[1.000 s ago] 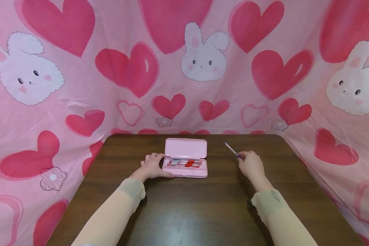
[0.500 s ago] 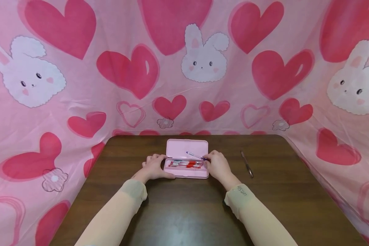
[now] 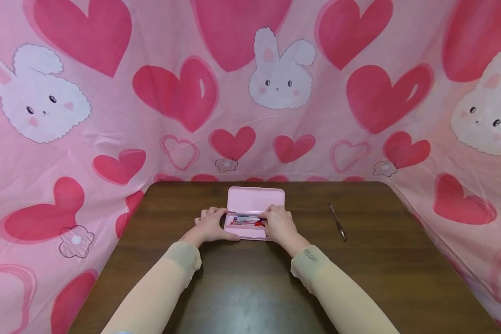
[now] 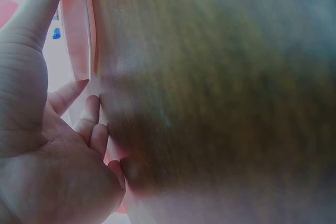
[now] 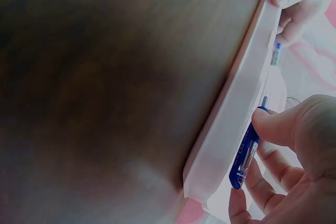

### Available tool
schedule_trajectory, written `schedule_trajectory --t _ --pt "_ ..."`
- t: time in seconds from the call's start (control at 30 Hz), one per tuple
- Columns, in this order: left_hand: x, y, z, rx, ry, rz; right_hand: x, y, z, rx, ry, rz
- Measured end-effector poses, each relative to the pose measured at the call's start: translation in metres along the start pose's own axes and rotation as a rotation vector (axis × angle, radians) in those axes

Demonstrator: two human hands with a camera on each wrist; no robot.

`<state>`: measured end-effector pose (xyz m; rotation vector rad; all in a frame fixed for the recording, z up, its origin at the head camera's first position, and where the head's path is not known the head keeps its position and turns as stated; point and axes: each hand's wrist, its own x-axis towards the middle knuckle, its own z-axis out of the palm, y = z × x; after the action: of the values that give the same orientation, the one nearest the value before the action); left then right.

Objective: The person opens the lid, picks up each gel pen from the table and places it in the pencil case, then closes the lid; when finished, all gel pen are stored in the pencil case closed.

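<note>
A pink pencil case (image 3: 252, 198) lies on the table with its lid raised and several pens (image 3: 246, 223) inside, some with red grips. My left hand (image 3: 210, 225) holds the case's left end, thumb at the front edge and index finger at the back corner. Over the right half of the case, my right hand (image 3: 280, 225) pinches a blue capped pen (image 5: 245, 153) between thumb and fingers, low over the tray among the other pens. That hand hides part of the tray in the head view.
A black pen (image 3: 338, 222) lies alone on the dark wooden table (image 3: 250, 283), right of the case. Behind and at both sides hangs a pink cloth (image 3: 275, 120) with hearts and rabbits.
My right hand has moved left with the blue pen, from the right part of the table into the case, uncovering the black pen. The left hand has kept its hold on the case.
</note>
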<state>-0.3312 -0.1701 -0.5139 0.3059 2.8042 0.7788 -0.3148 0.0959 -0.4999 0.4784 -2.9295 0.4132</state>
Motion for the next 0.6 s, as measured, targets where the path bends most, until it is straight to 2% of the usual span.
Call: schedule_trajectory --t 0.17,0.4,0.6 --pt "0.001 -0.001 0.0 0.009 0.001 0.004 0.001 -0.003 -0.001 -0.016 -0.017 -0.006" --pt "0.002 -0.002 0.002 0.008 0.007 0.006 0.0 -0.004 -0.004 0.02 -0.018 -0.006" --pt "0.003 -0.002 0.001 0.014 0.011 0.009 -0.005 0.014 -0.01 0.058 0.029 0.012"
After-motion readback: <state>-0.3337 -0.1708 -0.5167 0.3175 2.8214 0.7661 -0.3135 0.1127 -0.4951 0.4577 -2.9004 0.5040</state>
